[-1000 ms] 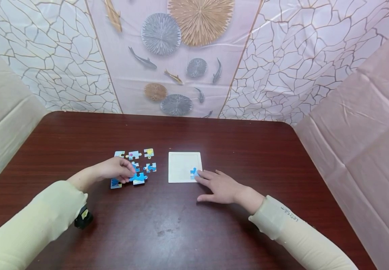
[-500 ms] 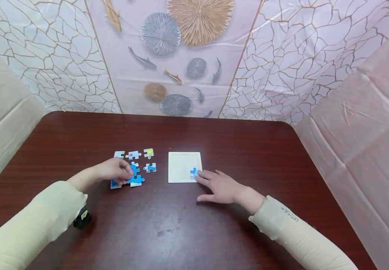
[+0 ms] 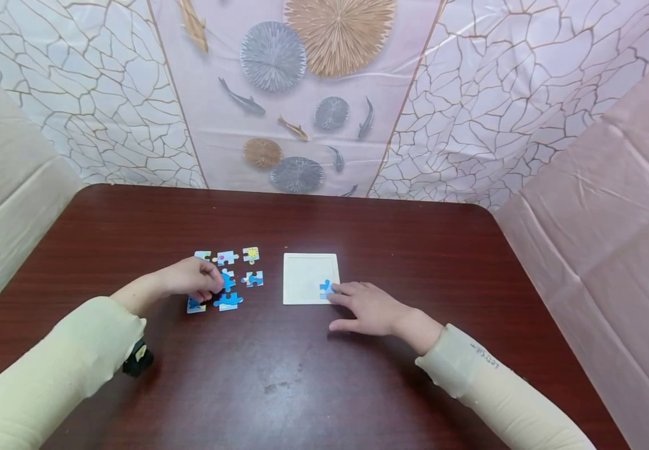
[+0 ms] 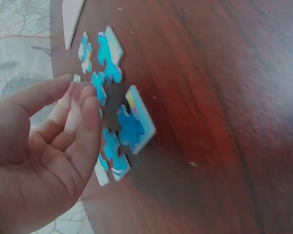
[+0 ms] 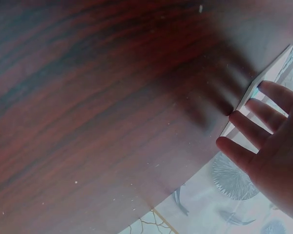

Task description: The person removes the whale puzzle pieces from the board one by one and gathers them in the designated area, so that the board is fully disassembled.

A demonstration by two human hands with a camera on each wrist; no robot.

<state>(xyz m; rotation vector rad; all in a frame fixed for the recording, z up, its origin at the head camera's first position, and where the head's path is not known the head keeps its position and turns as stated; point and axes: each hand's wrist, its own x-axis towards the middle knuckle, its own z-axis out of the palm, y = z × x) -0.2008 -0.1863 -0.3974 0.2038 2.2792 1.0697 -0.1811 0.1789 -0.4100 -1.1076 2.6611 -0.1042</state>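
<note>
In the head view my left hand (image 3: 194, 279) hangs over the left part of a group of loose jigsaw pieces. Its fingers are loosely bent, with nothing seen between thumb and fingertips in the left wrist view. Just beyond them lies a blue jigsaw piece (image 3: 227, 301) at the front, with another blue piece (image 3: 228, 280) behind it. A corner piece (image 3: 195, 305) sits partly under the hand. My right hand (image 3: 371, 309) is spread, fingertips at the right edge of a white puzzle tray (image 3: 292, 279), over a blue piece (image 3: 325, 288) in its front right corner.
More jigsaw pieces lie at the back of the group, among them a sun piece (image 3: 251, 254) and a piece with a pink spot (image 3: 226, 257). All rest on a dark red-brown table (image 3: 324, 387). A patterned cloth (image 3: 302, 119) hangs behind the far edge.
The front blue jigsaw piece slid left beside the corner piece under my left fingers. That hand has since drawn slightly off it. My right hand stays at the tray, and the head view shifted slightly.
</note>
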